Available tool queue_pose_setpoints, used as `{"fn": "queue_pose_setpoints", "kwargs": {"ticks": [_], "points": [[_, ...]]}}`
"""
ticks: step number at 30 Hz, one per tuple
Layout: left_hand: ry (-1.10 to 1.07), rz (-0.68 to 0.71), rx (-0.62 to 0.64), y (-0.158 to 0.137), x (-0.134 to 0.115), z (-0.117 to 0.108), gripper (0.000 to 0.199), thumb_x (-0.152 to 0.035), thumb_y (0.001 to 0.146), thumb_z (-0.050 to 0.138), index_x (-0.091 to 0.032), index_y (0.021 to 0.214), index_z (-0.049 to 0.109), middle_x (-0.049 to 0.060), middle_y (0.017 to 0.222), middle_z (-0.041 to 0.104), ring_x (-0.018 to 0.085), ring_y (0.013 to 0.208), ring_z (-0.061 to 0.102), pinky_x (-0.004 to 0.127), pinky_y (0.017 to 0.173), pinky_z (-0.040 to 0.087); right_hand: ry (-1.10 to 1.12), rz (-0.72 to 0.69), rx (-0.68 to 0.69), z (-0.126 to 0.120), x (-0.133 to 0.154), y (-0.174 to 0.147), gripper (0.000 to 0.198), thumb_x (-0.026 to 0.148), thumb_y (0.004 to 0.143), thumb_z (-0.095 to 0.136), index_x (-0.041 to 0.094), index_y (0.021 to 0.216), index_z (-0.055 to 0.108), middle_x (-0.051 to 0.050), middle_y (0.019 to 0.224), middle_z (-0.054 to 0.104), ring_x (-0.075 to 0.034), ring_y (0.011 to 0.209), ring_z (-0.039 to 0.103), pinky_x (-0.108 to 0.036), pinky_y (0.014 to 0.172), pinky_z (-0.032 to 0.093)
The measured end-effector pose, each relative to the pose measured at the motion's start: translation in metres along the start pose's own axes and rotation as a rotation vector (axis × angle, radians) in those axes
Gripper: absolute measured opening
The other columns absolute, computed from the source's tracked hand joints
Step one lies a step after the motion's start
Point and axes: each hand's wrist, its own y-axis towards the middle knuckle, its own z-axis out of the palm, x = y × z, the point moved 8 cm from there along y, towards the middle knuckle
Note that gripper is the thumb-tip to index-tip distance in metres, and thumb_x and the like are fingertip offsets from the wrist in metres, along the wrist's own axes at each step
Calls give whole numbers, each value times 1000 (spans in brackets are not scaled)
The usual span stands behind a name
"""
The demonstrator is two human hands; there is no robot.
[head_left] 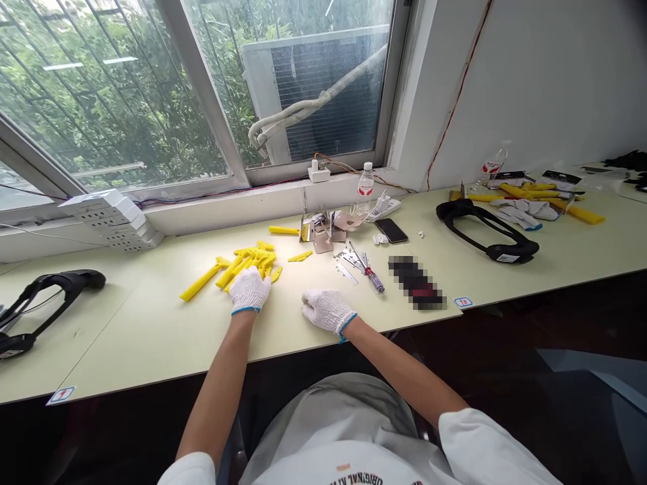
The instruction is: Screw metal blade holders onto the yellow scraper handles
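In the head view, my left hand [249, 291], in a white knit glove with a blue cuff, rests against the near side of a heap of yellow plastic scraper handles [240, 261]. Its fingertips are hidden among them, so its grip cannot be made out. My right hand [326, 310], gloved alike, lies on the table with curled fingers; whatever it may hold is hidden. A small yellow piece [300, 256] lies beyond, between the hands. Past my right hand are a screwdriver [373, 277] with a clear handle, and thin metal blades [346, 271].
Behind lie a scraper [286, 230], brownish flat pieces [323, 242] and a water bottle [364, 188]. A phone [391, 230] and a pixelated dark item [417, 283] are to the right. Black headband-like frames [488, 232] sit at both sides. White boxes [114, 219] stand by the window.
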Motion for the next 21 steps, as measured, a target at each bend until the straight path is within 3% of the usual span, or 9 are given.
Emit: {"fn": "queue_pose_setpoints", "kwargs": {"ticks": [6, 12, 17, 21], "points": [[-99, -18, 33, -5, 9, 10, 31, -42, 99, 59, -18, 115, 70, 25, 114, 77, 44, 109, 75, 49, 85, 56, 43, 46, -98, -16, -27, 8, 35, 40, 109, 58, 21, 133, 75, -8, 112, 79, -19, 99, 71, -28, 86, 46], [-355, 41, -92, -21, 20, -1, 25, -41, 94, 61, -22, 109, 68, 15, 115, 77, 36, 112, 72, 44, 95, 54, 9, 321, -339, -65, -100, -4, 43, 46, 111, 53, 18, 135, 74, -15, 120, 77, -25, 111, 69, -34, 96, 48], [-548, 135, -17, -33, 12, 1, 13, -38, 89, 62, -25, 91, 63, 3, 86, 69, 27, 85, 68, 36, 78, 51, -17, 393, -291, -75, -123, -13, 47, 52, 109, 64, 14, 135, 71, -15, 133, 70, -22, 119, 69, -41, 107, 57], [-618, 189, 17, -38, 3, -3, 15, -40, 88, 64, -26, 91, 63, 1, 83, 66, 25, 82, 65, 36, 79, 52, -29, 399, -272, -68, -119, -10, 46, 46, 107, 70, 11, 137, 69, -15, 135, 68, -23, 120, 69, -42, 106, 61]]}}
